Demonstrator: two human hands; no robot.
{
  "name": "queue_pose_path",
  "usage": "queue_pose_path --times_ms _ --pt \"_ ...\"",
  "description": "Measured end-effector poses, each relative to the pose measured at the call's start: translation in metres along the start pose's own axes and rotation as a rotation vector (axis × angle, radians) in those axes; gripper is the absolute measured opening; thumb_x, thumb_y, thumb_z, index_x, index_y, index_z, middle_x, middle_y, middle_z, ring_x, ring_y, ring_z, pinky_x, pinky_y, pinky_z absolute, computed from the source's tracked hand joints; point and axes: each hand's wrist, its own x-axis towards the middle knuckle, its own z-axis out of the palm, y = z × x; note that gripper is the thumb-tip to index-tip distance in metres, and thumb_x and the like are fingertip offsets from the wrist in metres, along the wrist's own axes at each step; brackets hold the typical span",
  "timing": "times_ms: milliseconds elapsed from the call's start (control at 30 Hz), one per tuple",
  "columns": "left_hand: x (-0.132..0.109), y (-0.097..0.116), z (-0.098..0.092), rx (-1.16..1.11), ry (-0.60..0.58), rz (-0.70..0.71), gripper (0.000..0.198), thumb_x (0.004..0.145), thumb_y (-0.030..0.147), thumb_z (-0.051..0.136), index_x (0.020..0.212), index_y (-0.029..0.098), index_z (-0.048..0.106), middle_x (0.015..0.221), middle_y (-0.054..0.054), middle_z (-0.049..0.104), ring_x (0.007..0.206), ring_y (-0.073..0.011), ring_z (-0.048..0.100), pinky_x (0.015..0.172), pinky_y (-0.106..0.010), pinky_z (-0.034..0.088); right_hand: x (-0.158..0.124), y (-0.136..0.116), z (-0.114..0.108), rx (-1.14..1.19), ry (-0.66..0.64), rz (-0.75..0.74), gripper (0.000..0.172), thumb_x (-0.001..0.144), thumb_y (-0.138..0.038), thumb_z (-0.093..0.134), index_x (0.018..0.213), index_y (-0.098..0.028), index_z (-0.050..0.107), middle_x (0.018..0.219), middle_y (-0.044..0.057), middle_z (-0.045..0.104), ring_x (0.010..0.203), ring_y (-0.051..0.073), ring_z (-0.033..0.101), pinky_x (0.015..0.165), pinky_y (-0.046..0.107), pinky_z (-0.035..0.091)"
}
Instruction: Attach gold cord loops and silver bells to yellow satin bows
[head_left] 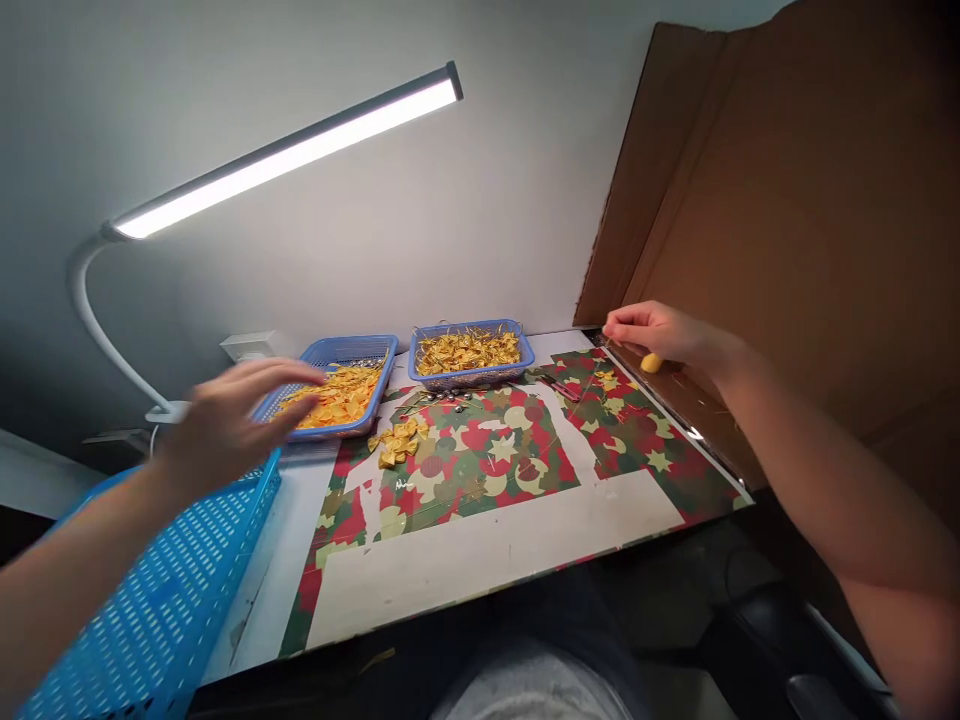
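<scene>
My left hand [236, 415] is open, thumb and fingers apart, in front of a blue basket [391, 375] of orange-yellow ribbon pieces [349, 398]. Whether it touches any of them, I cannot tell. At the right edge of the work surface, my right hand [656, 330] is closed in a pinch; what lies between the fingertips is too small to make out. Just below that hand is a small yellow spool-like object [651, 363]. Several gold bows [400, 442] lie loose on the camouflage-patterned board [502, 455]. Small yellow scraps [611, 380] lie near the right hand.
A second blue basket [474, 378] with gold bows and ties stands at the back. Silver bells [459, 400] and a small pink-handled cutter [561, 388] lie before it. A lamp [292, 150] hangs above; a large blue basket [180, 580] is at left, cardboard [795, 220] at right.
</scene>
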Motion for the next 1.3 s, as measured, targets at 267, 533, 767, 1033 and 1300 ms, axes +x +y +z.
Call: queue_pose_path --times_ms 267,533,767,1033,1300 --pt "0.079 0.120 0.196 -1.121 -0.705 -0.223 0.036 0.089 0.047 0.054 0.081 0.013 0.063 0.068 -0.004 0.061 0.068 -0.0151 0.059 0.068 -0.028 0.048 0.036 -0.022 0.064 0.232 -0.179 -0.117 0.034 0.083 -0.039 0.063 0.063 -0.017 0.049 0.050 -0.007 0.037 0.044 0.005 0.028 0.042 0.020 0.020" --pt "0.046 0.044 0.217 -1.170 -0.639 -0.525 0.041 0.087 0.032 0.046 0.054 0.021 0.025 0.050 0.009 0.016 0.040 -0.0058 0.013 0.040 -0.020 0.012 0.043 0.055 0.122 0.488 -0.158 0.094 0.047 0.071 -0.057 0.066 0.060 -0.020 0.040 0.049 -0.010 0.029 0.041 0.004 0.023 0.040 0.019 0.019" --pt "0.014 0.016 0.201 -1.189 -0.680 -0.666 0.041 0.082 0.030 0.052 0.053 0.021 0.025 0.050 0.009 0.016 0.043 -0.0062 0.012 0.040 -0.020 0.010 0.042 0.094 0.136 0.582 -0.037 0.120 0.048 0.067 -0.061 0.067 0.059 -0.019 0.044 0.050 -0.008 0.034 0.045 0.005 0.026 0.043 0.021 0.020" --pt "0.000 0.009 0.195 -1.395 -0.708 -0.743 0.052 0.076 0.039 0.065 0.051 0.019 0.023 0.049 0.009 0.015 0.043 -0.0055 0.012 0.039 -0.019 0.011 0.042 0.093 0.156 0.600 0.079 0.053 0.040 0.071 -0.057 0.065 0.067 -0.017 0.058 0.057 -0.004 0.044 0.053 0.008 0.035 0.050 0.023 0.027" --pt "-0.010 0.018 0.182 -1.673 -0.607 -0.761 0.058 0.074 0.037 0.065 0.051 0.018 0.016 0.046 0.008 0.011 0.041 -0.0060 0.009 0.038 -0.020 0.014 0.032 0.055 0.179 0.498 -0.171 -0.038 0.023 0.076 -0.038 0.070 0.083 -0.016 0.069 0.073 0.001 0.060 0.063 0.011 0.048 0.058 0.024 0.038"
